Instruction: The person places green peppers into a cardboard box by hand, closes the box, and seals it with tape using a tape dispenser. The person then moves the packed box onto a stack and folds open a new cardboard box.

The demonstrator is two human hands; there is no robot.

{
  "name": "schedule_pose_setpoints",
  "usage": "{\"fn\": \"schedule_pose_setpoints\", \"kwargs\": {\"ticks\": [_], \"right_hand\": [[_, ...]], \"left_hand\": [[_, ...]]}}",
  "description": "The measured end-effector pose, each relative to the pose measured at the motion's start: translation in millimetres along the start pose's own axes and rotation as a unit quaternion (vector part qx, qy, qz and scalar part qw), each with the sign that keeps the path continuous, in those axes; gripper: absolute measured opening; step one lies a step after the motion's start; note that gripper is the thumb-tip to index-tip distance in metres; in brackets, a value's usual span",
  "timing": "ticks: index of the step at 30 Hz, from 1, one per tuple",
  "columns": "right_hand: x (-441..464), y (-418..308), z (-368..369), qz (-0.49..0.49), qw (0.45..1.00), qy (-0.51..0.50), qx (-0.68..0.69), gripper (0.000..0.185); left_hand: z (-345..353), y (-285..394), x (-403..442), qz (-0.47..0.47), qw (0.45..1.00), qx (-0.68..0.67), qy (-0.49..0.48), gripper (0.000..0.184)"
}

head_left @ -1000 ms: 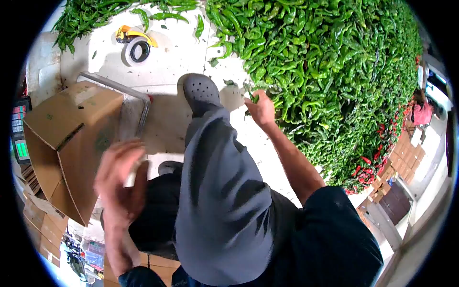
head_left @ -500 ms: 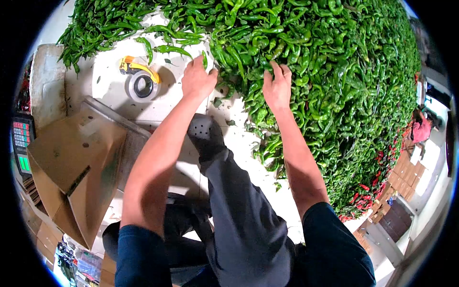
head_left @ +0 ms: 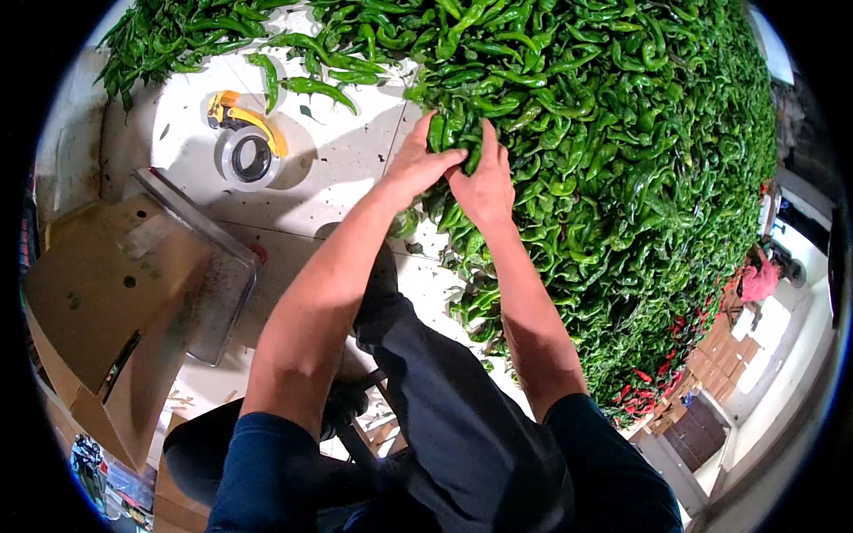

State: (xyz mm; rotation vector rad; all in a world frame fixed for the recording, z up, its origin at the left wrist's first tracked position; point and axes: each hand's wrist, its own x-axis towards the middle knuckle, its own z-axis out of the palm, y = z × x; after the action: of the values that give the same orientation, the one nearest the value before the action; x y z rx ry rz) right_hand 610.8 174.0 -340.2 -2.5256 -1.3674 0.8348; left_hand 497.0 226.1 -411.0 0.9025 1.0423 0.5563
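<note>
A bunch of green chili peppers (head_left: 454, 127) is cupped between my two hands at the left edge of the large pepper pile. My left hand (head_left: 416, 167) closes on the bunch from the left, thumb pointing across toward the other hand. From the right, my right hand (head_left: 484, 188) presses in with its fingers curved round the same peppers, and the thumbs nearly meet. Several loose peppers (head_left: 320, 90) lie on the pale tiled floor (head_left: 346, 147) beyond my left hand. Some fingertips are hidden among the peppers.
The pepper pile (head_left: 604, 195) fills the right side. A yellow-handled tape dispenser with a clear roll (head_left: 247, 158) sits on the floor at left. Nearer stand a metal tray (head_left: 227, 293) and an open cardboard box (head_left: 107, 284). A person in a red top (head_left: 758, 281) is far right.
My hands have come together from apart: the left moved right to the pile and the right moved left, closing round a bunch of peppers. The view has shifted slightly.
</note>
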Motion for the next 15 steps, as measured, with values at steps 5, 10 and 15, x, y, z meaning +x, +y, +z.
{"fn": "schedule_pose_setpoints", "kwargs": {"ticks": [5,10,15], "right_hand": [[8.4,43.5,13.9,-0.079,0.986,0.014,0.144,0.09],[-19.7,45.7,-8.2,-0.028,0.954,-0.009,0.3,0.075],[-81.0,34.3,-28.8,-0.09,0.899,0.138,0.406,0.061]], "left_hand": [[22.9,6.8,-15.4,-0.091,0.996,-0.019,-0.006,0.08],[63.0,1.8,-55.2,0.007,0.994,-0.095,0.047,0.072],[85.6,24.9,-107.6,0.095,0.991,-0.083,0.033,0.071]]}}
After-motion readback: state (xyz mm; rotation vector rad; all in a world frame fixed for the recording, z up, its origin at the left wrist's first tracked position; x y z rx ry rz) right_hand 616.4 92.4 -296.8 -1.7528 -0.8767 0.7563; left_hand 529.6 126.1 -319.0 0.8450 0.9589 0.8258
